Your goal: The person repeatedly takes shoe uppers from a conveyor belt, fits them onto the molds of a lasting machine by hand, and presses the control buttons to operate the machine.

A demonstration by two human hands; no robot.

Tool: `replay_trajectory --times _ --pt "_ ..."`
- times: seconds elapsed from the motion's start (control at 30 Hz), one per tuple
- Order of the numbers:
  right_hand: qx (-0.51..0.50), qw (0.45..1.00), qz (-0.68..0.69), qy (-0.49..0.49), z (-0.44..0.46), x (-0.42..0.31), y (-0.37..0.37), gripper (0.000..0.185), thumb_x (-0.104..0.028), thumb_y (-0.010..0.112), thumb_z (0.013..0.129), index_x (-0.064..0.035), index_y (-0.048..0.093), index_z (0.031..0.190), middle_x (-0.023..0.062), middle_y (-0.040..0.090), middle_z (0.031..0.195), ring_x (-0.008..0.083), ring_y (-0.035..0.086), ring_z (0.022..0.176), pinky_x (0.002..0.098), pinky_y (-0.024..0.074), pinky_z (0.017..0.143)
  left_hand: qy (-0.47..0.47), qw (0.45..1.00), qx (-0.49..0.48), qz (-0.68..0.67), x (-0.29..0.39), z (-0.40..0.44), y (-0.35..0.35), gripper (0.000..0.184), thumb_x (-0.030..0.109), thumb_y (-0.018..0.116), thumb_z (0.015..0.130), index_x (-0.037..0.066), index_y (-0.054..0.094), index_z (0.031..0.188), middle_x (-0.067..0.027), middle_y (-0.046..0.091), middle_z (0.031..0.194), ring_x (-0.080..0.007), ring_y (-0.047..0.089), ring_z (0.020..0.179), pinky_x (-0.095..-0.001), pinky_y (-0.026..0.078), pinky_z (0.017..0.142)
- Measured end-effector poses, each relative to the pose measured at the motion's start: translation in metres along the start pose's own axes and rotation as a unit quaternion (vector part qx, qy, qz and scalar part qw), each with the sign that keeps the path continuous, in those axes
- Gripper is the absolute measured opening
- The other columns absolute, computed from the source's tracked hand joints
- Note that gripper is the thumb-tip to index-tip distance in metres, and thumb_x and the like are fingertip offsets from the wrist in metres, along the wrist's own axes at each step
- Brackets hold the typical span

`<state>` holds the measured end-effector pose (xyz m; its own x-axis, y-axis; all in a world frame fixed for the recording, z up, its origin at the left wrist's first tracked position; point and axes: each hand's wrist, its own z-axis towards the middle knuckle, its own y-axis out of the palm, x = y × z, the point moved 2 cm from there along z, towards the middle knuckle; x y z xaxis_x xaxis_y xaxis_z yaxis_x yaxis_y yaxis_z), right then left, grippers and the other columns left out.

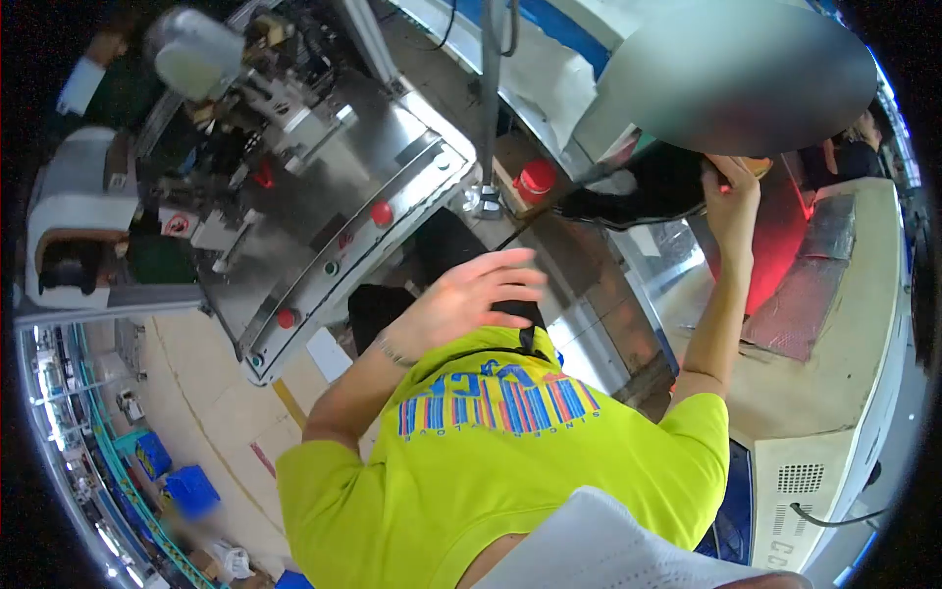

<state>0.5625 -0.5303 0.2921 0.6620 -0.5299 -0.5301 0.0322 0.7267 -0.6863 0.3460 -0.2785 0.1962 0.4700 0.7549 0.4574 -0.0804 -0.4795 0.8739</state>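
Note:
My left hand hangs in front of my yellow-green shirt, its fingers stretched out and apart, slightly smeared by motion. Nothing shows in it. On the right, my right hand reaches out with bent fingers beside a shiny black sheet or bag. A small yellow-orange item shows at its fingertips, but a blurred oval covers part of this spot, so what the fingers grip is unclear. A red surface lies just right of the wrist.
A metal machine table with red and green buttons stands on the left. A red-capped container sits beyond my left hand. A beige machine housing borders my right arm. Blue bins rest on the floor at lower left.

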Motion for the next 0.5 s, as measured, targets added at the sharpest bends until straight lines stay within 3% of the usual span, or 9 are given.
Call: replay_trajectory --times 0.07,0.13,0.2,0.27,0.33,0.4,0.43,0.5 --pt "0.021 0.997 0.069 -0.024 0.006 -0.029 0.024 0.034 0.011 0.05 0.074 -0.001 0.063 0.102 0.01 0.063 0.104 0.0168 0.059 0.092 0.0231 0.0433 0.08 -0.006 0.997 -0.057 -0.053 0.003 0.019 0.017 0.056 0.034 0.042 0.093 0.002 0.026 0.136 -0.0173 0.043 0.13 -0.0269 0.045 0.119 -0.0457 0.043 0.095" --pt "0.062 0.993 0.082 -0.065 0.01 -0.07 0.034 0.031 0.011 0.051 0.073 0.0007 0.064 0.1 0.0115 0.064 0.102 0.0204 0.061 0.093 0.025 0.0446 0.08 0.029 0.985 0.04 -0.163 0.019 0.031 0.029 0.056 0.04 0.044 0.092 0.0 0.034 0.13 -0.0163 0.045 0.129 -0.0276 0.047 0.117 -0.0465 0.039 0.098" --pt "0.12 0.968 0.079 -0.204 0.005 -0.103 0.037 0.026 0.011 0.052 0.072 0.0018 0.065 0.094 0.0137 0.064 0.1 0.0245 0.062 0.094 0.0269 0.0458 0.082 0.105 0.94 0.018 -0.325 0.044 0.029 0.021 0.056 0.039 0.043 0.092 -0.005 0.037 0.125 -0.0195 0.046 0.127 -0.03 0.045 0.118 -0.046 0.033 0.103" --pt "0.15 0.922 0.082 -0.346 -0.018 -0.117 0.039 0.008 0.002 0.06 0.071 -0.0002 0.063 0.078 0.0144 0.065 0.098 0.0249 0.063 0.095 0.0334 0.0494 0.081 0.201 0.943 -0.039 -0.262 0.073 0.019 0.004 0.055 0.041 0.043 0.092 -0.005 0.042 0.122 -0.0196 0.05 0.124 -0.0301 0.045 0.118 -0.0443 0.031 0.105" --pt "0.074 0.936 -0.041 -0.342 -0.059 -0.132 0.046 0.009 -0.011 0.066 0.07 -0.013 0.064 0.079 0.0029 0.065 0.097 0.0214 0.06 0.098 0.0347 0.0484 0.085 0.207 0.955 -0.061 -0.203 0.105 0.003 0.002 0.051 0.039 0.044 0.092 -0.003 0.045 0.122 -0.0178 0.052 0.122 -0.029 0.047 0.118 -0.0451 0.032 0.104" --pt "-0.002 0.83 0.117 -0.545 -0.066 -0.152 0.075 0.008 -0.011 0.062 0.074 -0.0149 0.062 0.081 0.0005 0.064 0.099 0.02 0.058 0.097 0.0361 0.0473 0.086 0.228 0.962 0.025 -0.147 0.126 -0.01 0.002 0.049 0.037 0.044 0.092 -0.001 0.045 0.122 -0.0162 0.052 0.123 -0.0276 0.048 0.117 -0.0451 0.034 0.102" --pt "-0.049 0.817 0.13 -0.56 -0.072 -0.16 0.088 0.008 -0.011 0.061 0.074 -0.0149 0.06 0.082 0.0003 0.063 0.099 0.0198 0.058 0.097 0.0369 0.0473 0.086 0.232 0.962 0.07 -0.121 0.136 -0.015 0.003 0.048 0.037 0.043 0.093 -0.001 0.046 0.123 -0.0154 0.052 0.123 -0.027 0.048 0.116 -0.045 0.034 0.101" --pt "-0.141 0.803 0.137 -0.562 -0.083 -0.157 0.11 0.009 -0.012 0.06 0.074 -0.0149 0.058 0.082 0.0004 0.062 0.098 0.02 0.058 0.096 0.0377 0.0475 0.086 0.218 0.972 0.07 -0.051 0.153 -0.027 0.005 0.046 0.035 0.043 0.093 0.001 0.046 0.123 -0.0139 0.052 0.123 -0.0257 0.05 0.115 -0.0428 0.036 0.1"
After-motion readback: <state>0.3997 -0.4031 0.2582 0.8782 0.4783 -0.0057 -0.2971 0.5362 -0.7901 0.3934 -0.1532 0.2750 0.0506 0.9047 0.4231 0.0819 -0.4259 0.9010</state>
